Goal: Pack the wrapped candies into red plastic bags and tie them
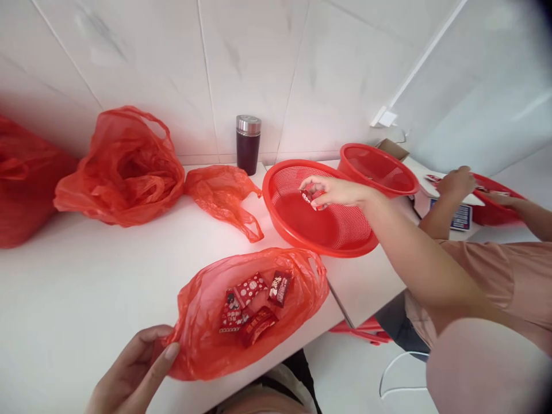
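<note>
My left hand (131,368) grips the near edge of an open red plastic bag (207,345) lying on the white table (86,287). Several small red sweet packets (252,307) lie inside the bag. My right arm reaches across from the lower right. My right hand (332,191) is closed in a pinch on one small red-and-white packet (307,197), held over the inside of a large, otherwise bare red mesh basket (284,213).
A crumpled red bag (123,167) and a smaller one (222,192) lie at the back by the wall, beside a dark flask with a metal lid (248,144). A second red basket (377,167) stands behind. A co-worker's hands (457,181) work at the right near a calculator (461,217).
</note>
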`<state>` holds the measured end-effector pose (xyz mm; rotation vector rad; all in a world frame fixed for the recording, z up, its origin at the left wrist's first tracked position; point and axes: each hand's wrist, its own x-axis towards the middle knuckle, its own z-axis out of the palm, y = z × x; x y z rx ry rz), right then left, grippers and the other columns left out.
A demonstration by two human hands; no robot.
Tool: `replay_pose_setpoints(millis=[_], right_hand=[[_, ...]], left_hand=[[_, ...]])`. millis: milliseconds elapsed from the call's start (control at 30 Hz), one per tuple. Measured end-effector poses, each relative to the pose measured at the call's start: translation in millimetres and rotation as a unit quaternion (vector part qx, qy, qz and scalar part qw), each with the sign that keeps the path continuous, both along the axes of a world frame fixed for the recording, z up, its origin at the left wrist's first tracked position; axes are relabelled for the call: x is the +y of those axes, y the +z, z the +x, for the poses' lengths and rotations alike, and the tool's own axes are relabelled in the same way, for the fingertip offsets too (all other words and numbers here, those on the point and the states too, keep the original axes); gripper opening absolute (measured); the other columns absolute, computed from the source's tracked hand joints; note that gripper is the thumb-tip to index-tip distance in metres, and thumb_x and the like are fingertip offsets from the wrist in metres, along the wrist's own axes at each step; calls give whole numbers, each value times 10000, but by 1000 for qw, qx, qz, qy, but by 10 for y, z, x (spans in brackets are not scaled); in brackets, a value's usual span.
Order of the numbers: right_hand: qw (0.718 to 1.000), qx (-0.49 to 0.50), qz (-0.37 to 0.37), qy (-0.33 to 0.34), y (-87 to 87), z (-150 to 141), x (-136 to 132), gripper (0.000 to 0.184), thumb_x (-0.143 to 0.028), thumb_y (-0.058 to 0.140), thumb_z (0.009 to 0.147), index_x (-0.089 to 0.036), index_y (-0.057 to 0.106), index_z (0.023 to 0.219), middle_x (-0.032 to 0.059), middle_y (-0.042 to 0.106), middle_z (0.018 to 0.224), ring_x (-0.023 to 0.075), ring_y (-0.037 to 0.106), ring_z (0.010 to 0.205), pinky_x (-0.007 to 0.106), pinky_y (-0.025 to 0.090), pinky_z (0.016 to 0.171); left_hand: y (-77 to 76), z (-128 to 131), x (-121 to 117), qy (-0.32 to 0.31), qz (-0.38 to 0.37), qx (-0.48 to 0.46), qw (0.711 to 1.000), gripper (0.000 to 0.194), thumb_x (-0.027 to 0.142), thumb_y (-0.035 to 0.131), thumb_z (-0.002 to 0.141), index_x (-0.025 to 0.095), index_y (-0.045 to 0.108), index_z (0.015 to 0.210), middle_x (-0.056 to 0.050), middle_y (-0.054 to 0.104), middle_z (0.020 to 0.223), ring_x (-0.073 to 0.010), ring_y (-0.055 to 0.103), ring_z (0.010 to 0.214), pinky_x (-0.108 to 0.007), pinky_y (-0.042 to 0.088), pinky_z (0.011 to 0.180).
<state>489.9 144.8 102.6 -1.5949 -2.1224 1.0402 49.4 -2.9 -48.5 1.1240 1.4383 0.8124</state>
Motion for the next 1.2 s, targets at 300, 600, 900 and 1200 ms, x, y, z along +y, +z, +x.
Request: replay_pose_setpoints(millis=[300,600,900,1200], right_hand=[[975,2,15,221,-358,-1429,-828,508,-69,477,885,-364,562,1290,-2,565,1260,145,564,1132,303,432,1002],[991,-62,69,93,-770,-1464,-981,364,-115,489,912,-242,595,1236,35,621,1257,179,558,1162,345,427,1014],[961,-197,163,105,-1139,-1671,-850,348,-179,588,879,-192,593,1226,114,639,1148,250,564,1107,400,446,936],[964,-201,168,41,-942,-1557,-856,376,-231,350,991,-195,512,1329,94,682,1126,234,622,1042,364,473,869]], left_hand=[[146,114,48,17,20,-50,998,290,488,665,791,252,542,906,24,643,740,-131,587,658,-199,513,608],[216,27,-14,70,18,-53,996,299,494,672,780,241,559,889,18,632,724,-140,584,674,-216,504,627],[285,105,-46,72,24,-58,995,281,479,670,788,244,553,888,20,642,733,-137,578,684,-214,490,640],[366,175,-91,94,31,-56,994,278,475,660,791,244,541,889,26,632,724,-139,560,695,-220,467,664]])
